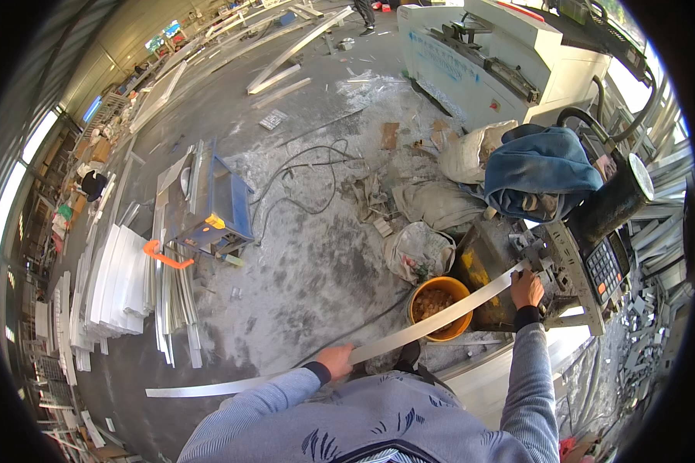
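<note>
- The left hand [337, 359] is closed around a long, flat, silver-grey metal strip [432, 320], gripping it partway along its length, with the fingers curled over the top edge.
- The right hand [527, 290] is folded over the same strip near its far end, the fingers wrapped down so the strip is pinched under the palm.
- The strip runs in a shallow curve from low on the left, just above the dusty concrete floor [301, 262], up through both hands to the grey cutting machine [575, 274] on the right, where its end touches the machine's bed.
- A black keypad panel [604, 270] sits on the machine just beside the right hand.
- Under the middle of the strip stands a round orange bucket [440, 309] with brownish scraps inside.
- A blue cloth jacket [544, 170] lies draped over the machine, well above the right hand.
- Across the floor to the left stand a blue metal work stand [224, 208] and a stack of white profile lengths [120, 282], both well apart from the hands.
</note>
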### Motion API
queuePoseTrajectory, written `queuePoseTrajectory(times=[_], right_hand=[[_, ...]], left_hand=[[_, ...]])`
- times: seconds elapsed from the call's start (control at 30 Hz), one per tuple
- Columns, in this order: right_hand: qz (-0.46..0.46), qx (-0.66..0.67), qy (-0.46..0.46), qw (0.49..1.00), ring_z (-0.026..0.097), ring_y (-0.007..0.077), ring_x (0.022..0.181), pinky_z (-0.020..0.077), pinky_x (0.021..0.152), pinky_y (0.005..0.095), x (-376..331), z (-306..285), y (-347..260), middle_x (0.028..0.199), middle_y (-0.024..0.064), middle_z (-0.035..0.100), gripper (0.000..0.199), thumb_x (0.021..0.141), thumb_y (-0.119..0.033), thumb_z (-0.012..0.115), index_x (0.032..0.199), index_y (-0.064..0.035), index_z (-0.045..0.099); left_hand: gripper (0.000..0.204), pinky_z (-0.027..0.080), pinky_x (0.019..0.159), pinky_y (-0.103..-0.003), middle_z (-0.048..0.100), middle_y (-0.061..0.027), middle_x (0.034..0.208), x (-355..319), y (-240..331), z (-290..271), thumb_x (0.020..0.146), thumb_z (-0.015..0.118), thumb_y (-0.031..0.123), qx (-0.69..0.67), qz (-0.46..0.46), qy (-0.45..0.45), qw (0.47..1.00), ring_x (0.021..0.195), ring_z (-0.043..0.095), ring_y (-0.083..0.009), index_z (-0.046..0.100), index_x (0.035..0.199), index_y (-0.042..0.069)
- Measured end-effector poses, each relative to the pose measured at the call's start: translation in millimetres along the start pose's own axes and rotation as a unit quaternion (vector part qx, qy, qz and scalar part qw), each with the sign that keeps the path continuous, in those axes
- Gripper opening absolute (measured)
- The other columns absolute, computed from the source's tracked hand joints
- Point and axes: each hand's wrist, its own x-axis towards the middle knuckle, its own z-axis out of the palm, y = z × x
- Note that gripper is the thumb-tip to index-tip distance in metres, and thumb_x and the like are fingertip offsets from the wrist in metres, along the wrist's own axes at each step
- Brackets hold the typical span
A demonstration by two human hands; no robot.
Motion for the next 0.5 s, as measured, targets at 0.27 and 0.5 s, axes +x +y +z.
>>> queuePoseTrajectory(times=[0.27,0.5], right_hand=[[0.001,0.007,-0.054,0.998,0.069,0.0406,0.084,0.0533,0.073,0.0518,5,8,3,0.088,0.0223,0.07,0.04,0.093,-0.042,0.058,0.09,-0.0046,0.07],[-0.023,-0.007,-0.023,0.999,0.069,0.0382,0.079,0.0545,0.067,0.0488,-2,1,-4,0.085,0.0193,0.071,0.033,0.093,-0.037,0.061,0.09,-0.0055,0.069]], left_hand=[[0.037,0.052,0.075,-0.052,0.069,-0.0235,0.094,81,96,12,0.076,0.065,0.019,0.017,0.042,0.027,0.999,0.088,0.066,-0.0433,0.058,0.108,0.001],[0.035,0.052,0.078,-0.05,0.069,-0.024,0.095,179,210,23,0.081,0.063,0.013,-0.02,0.087,0.029,0.996,0.091,0.068,-0.0414,0.057,0.112,-0.003]])
